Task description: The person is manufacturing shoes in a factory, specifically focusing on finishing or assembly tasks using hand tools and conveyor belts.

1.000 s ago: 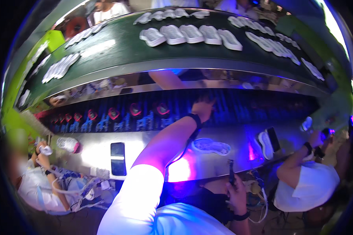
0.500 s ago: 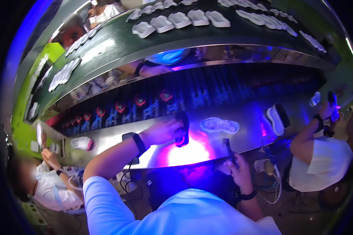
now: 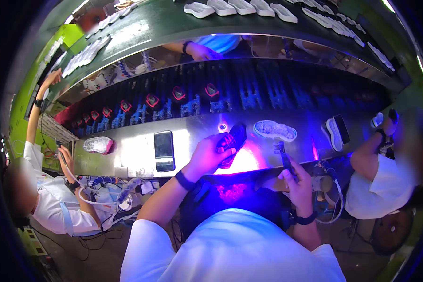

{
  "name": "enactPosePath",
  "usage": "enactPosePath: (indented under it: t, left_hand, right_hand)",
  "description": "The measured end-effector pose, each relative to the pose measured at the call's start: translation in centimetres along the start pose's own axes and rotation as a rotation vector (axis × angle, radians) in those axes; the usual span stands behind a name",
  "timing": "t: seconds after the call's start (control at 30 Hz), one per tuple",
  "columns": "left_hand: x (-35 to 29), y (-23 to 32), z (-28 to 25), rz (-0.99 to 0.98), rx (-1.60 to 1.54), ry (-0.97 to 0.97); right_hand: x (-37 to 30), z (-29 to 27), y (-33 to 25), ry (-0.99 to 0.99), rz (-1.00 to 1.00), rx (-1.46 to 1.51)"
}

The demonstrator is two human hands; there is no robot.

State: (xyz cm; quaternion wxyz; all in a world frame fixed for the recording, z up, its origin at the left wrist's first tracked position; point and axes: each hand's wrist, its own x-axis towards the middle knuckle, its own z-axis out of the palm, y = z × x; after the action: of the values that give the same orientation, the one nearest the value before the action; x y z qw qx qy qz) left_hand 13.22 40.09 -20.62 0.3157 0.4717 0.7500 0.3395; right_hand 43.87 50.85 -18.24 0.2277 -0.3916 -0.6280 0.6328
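My left hand [image 3: 207,154] is wrapped round a dark shoe upper [image 3: 236,137] with red lacing, tilted above the metal bench. Bright pink-white light falls on the bench just beside and below it. In my right hand [image 3: 298,184] is a dark-handled brush [image 3: 284,155], its bristle end pointing up and away from me. Just beyond the brush lies a white shoe sole [image 3: 276,130], apart from both hands. To the left of my left wrist, a phone [image 3: 164,150] rests on the bench.
Behind the metal bench [image 3: 143,150] runs a dark recess with several red-rimmed shoe pieces [image 3: 152,100]. White soles line a green upper belt [image 3: 169,26]. A white-and-red sole [image 3: 98,145] lies left; another sole [image 3: 333,134] lies right. Co-workers sit on both sides.
My left hand has turned and tilted the shoe upper, so its red lacing shows. The brush is nearer the sole. The phone is uncovered. The left co-worker's arm now reaches toward the upper belt.
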Motion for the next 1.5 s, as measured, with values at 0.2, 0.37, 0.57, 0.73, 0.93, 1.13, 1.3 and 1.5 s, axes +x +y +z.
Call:
enactPosePath:
  t: [0.2, 0.37, 0.57, 0.73, 0.93, 1.13, 1.3, 1.5]
  left_hand:
    - [-4.6, 3.5, 0.8, 0.539, -0.077, 0.236]
    - [-5.6, 4.9, 0.4, 0.885, 0.168, 0.264]
    - [-6.1, 5.8, 0.1, 0.947, 0.285, 0.284]
    - [-5.3, 6.1, 0.4, 0.946, 0.348, 0.268]
    - [-4.2, 5.3, 1.3, 0.889, 0.369, 0.237]
    - [-3.4, 5.1, 2.2, 0.884, 0.386, 0.198]
    - [-3.9, 5.0, 2.7, 0.745, 0.314, 0.231]
    - [-4.7, 4.0, 3.2, 0.596, 0.280, 0.294]
  right_hand:
    - [-1.5, -0.9, -0.7, 0.028, 0.035, 0.012]
    - [-0.4, 0.0, -2.0, -0.087, -0.166, -0.067]
    - [1.3, 0.4, -4.5, -0.129, -0.293, -0.266]
    - [1.6, -0.6, -2.4, -0.193, -0.337, -0.288]
    - [-0.2, -1.8, -1.1, -0.301, -0.036, 0.068]
    - [0.1, -3.6, -0.2, -0.346, -0.016, -0.022]
    - [0.9, -2.7, 0.2, -0.358, -0.016, 0.008]
    - [0.3, -2.4, 0.7, -0.392, 0.092, 0.086]
